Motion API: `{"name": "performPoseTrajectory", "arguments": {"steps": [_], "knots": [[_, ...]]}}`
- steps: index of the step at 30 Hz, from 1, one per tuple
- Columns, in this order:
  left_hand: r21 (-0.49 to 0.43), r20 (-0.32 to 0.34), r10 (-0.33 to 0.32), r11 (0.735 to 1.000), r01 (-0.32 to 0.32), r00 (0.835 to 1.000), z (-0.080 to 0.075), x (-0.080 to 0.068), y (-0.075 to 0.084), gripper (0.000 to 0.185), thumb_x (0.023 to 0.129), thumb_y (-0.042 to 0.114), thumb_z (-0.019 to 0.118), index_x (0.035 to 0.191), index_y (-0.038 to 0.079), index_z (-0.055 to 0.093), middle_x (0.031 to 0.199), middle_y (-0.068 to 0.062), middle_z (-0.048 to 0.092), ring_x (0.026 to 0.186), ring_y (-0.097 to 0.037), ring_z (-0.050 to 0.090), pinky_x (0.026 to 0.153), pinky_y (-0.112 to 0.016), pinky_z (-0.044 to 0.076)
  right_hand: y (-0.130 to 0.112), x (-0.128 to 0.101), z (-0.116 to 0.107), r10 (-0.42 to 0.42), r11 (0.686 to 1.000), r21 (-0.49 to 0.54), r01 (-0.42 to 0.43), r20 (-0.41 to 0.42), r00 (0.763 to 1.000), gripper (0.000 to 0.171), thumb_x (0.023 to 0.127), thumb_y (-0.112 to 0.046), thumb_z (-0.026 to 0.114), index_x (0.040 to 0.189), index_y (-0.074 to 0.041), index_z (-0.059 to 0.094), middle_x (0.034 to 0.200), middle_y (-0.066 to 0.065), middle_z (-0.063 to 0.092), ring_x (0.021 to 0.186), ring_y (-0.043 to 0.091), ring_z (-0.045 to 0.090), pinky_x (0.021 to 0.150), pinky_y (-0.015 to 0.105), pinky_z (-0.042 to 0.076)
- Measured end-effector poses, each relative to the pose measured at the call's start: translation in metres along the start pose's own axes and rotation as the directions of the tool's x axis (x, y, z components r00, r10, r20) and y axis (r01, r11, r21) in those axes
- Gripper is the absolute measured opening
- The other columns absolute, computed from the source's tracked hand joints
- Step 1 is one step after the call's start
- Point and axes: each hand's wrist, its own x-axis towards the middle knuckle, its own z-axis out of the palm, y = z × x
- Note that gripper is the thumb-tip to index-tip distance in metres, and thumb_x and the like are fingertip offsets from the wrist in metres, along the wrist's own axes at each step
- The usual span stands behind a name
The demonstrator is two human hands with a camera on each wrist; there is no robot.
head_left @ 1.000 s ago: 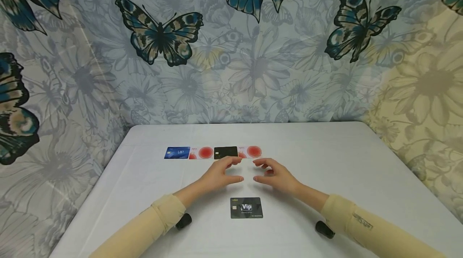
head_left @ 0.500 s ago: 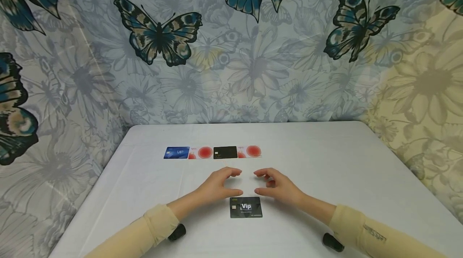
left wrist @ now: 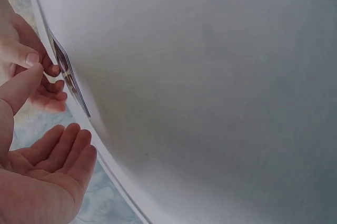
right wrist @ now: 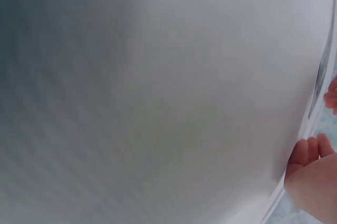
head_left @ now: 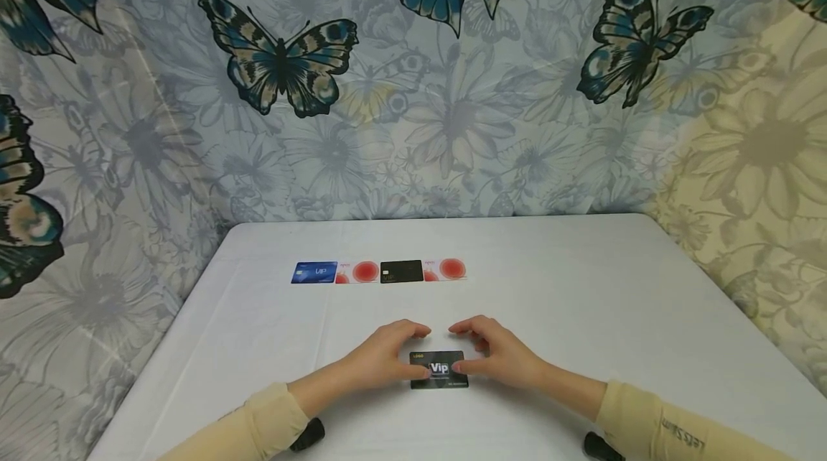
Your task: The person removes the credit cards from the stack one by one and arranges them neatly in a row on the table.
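Observation:
A dark grey card with "Vip" printed on it (head_left: 439,383) lies flat on the white table in the head view. My left hand (head_left: 385,353) is over its left side, the thumb overlapping the card and the fingers extended beyond its far edge. From the other side, my right hand (head_left: 502,355) mirrors this, its thumb tip overlapping the card's right part. Both hands have loosely bent fingers, with a gap between thumb and fingers. In the left wrist view the left hand (left wrist: 47,176) shows a spread thumb, near the card's edge. The right wrist view catches only part of the right hand (right wrist: 310,174).
Farther back lies a row of cards: a blue VIP card (head_left: 314,273), a white-and-red card (head_left: 357,273), a black card (head_left: 401,272) and another white-and-red card (head_left: 444,270). Behind the table (head_left: 581,289) hangs a butterfly-patterned cloth (head_left: 452,123).
Both hands have drawn back from near the card row toward the body, and their thumbs now overlap the grey Vip card. The cards have stayed in place on the table.

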Motion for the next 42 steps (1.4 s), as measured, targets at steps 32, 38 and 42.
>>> {"name": "performPoseTrajectory", "arguments": {"steps": [32,38,42], "knots": [[0.227,0.032,0.076,0.971,-0.081,0.997,0.005,-0.017,0.000,0.054,0.081,0.027,0.080,0.128,0.011,0.058,0.121,0.002,0.060,0.114,-0.011,0.052,0.100,-0.030,0.044,-0.004,-0.014,0.003,-0.133,0.973,-0.184,0.136,0.030,0.991,0.051,0.077,-0.036,0.083,0.119,-0.017,0.063,0.118,-0.007,0.053,0.109,0.012,0.042,0.094,0.034,0.044],[0.220,0.026,0.100,0.970,-0.103,0.995,0.006,-0.017,-0.002,0.051,0.082,0.024,0.079,0.127,0.011,0.060,0.120,0.003,0.061,0.114,-0.011,0.052,0.100,-0.029,0.043,-0.002,-0.014,0.004,-0.148,0.971,-0.183,0.151,0.032,0.988,0.045,0.078,-0.038,0.082,0.116,-0.020,0.064,0.117,-0.008,0.054,0.110,0.013,0.044,0.095,0.034,0.044],[0.217,0.021,0.106,0.970,-0.108,0.994,0.007,-0.016,-0.002,0.049,0.082,0.023,0.079,0.126,0.012,0.060,0.119,0.003,0.062,0.113,-0.011,0.053,0.100,-0.029,0.043,-0.001,-0.014,0.004,-0.157,0.970,-0.183,0.160,0.035,0.987,0.044,0.078,-0.038,0.081,0.115,-0.021,0.064,0.117,-0.008,0.054,0.110,0.013,0.044,0.095,0.034,0.044]]}}
